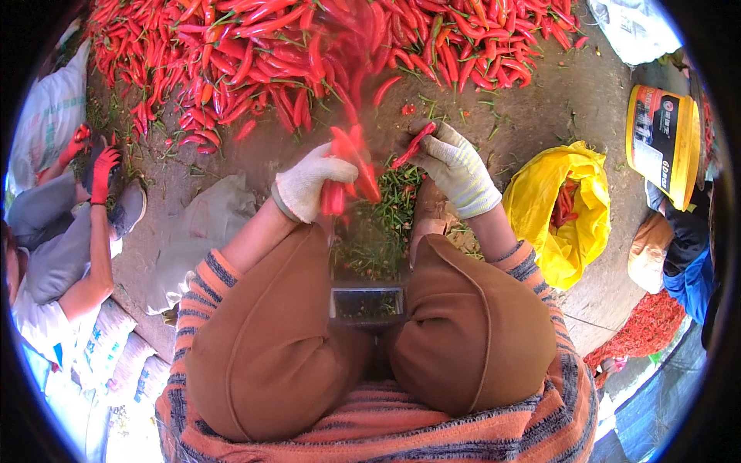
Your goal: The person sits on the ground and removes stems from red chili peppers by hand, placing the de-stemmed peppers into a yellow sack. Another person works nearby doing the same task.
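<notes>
My left hand (315, 182), in a pale knitted glove, is closed around several red chili peppers (359, 165), partly blurred. Close to its right, my right hand (451, 159), in a whitish glove with yellow-green stripes, pinches one dark red, wrinkled chili (414, 144) between thumb and fingers. Beyond both hands spreads a large heap of red chilies (260, 55) on the ground. Green stems (399, 202) lie scattered between my legs, below the hands. To the right of my right hand stands an open yellow plastic bag (524, 179) with dark red chilies (564, 202) inside.
A yellow bucket (689, 150) stands at the far right, and a white sack (634, 29) lies beyond it. An empty-looking pale sack (202, 226) lies beside my left forearm. At the left sits another person in red gloves (101, 173), near a full white sack (52, 116).
</notes>
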Available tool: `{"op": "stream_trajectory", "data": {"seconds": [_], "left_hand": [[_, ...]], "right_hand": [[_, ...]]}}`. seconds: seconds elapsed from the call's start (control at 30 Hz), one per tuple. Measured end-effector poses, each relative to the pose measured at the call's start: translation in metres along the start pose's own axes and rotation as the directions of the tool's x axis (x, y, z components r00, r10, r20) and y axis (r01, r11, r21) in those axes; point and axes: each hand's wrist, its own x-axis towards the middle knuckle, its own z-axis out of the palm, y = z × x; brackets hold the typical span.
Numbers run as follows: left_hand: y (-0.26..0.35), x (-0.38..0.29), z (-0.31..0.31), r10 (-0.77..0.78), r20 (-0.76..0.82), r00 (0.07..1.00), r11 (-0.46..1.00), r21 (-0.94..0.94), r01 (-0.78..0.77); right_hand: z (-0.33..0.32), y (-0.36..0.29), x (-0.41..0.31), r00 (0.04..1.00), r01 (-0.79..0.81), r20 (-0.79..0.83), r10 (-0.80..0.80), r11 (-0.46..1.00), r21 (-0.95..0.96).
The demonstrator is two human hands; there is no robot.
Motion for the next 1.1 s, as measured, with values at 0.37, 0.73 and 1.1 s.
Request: {"op": "stream_trajectory", "data": {"seconds": [0.37, 0.73, 1.1], "left_hand": [[-0.005, -0.003, 0.007, -0.166, 0.018, 0.986, 0.98, -0.105, 0.167], [-0.004, 0.001, -0.003, -0.14, -0.011, 0.99, 0.985, 0.102, 0.14], [-0.004, -0.014, -0.008, -0.061, 0.026, 0.998, 0.957, -0.284, 0.066]], "right_hand": [[0.031, -0.004, 0.0, 0.987, 0.155, 0.085, -0.133, 0.712, -0.685], [0.033, -0.016, 0.011, 1.0, 0.022, 0.0, -0.028, 0.801, -0.598], [-0.016, 0.007, 0.115, 0.817, 0.314, 0.576, -0.016, -0.826, -0.468]]}}
